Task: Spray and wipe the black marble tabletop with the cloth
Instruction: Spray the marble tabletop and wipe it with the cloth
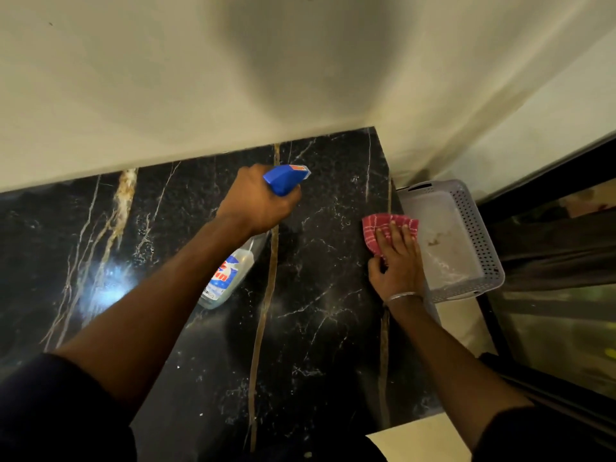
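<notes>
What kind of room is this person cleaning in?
Probably a home: a black marble tabletop set into a plain wall corner, a grey plastic basket beside it, and dark glass on the right.

Both arms reach forward in dark sleeves. The left hand is curled tight in a fist-like grip, knuckles up. The right hand lies flat, fingers spread forward, a thin bangle at its wrist.

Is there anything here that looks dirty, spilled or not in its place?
Nothing is spilled or damaged. Only the grey basket, beside the tabletop on the right, has brownish stains on its floor. The left hand grips the spray bottle; the right hand presses the red cloth flat.
</notes>
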